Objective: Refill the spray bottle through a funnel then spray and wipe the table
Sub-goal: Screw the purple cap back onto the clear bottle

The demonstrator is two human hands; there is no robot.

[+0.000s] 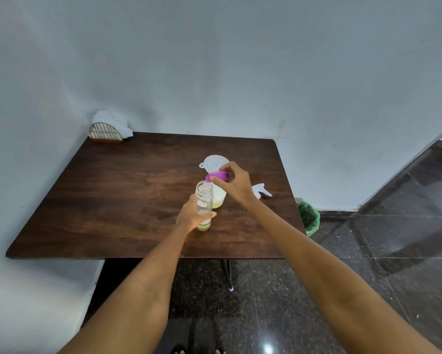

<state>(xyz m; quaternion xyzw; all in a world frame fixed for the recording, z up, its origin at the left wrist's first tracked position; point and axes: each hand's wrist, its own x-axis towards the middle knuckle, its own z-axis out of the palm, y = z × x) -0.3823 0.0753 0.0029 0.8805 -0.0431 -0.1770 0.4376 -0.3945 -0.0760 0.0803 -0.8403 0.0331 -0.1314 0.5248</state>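
A: Start at your far left. What sits in the back corner of the tabletop?

B: A gold wire napkin holder with white napkins in it, pushed against the wall and well apart from everything you are handling.

A: And your left hand?

B: Your fingers are wrapped around the lower half of a clear glass bottle. It stands upright on the tabletop near the middle, its mouth uncovered, with a little pale yellow liquid showing at the bottom.

A: What is just behind that bottle?

B: A translucent white spray bottle, also upright, with yellow-green liquid low inside. It stands just beside the glass one, partly hidden by it and by your right hand.

A: What is your right hand doing?

B: It hangs above the spray bottle, fingertips pinched on a purple cap, which is held tilted on its side, clear of both bottles.

A: Where is the funnel?

B: Lying on the tabletop behind your right hand, white, partly covered by the cap and your knuckles.

A: Anything further right?

B: The white trigger spray head lies on the tabletop beside your right wrist, detached from its bottle. Past the table edge, a green bin stands on the dark floor.
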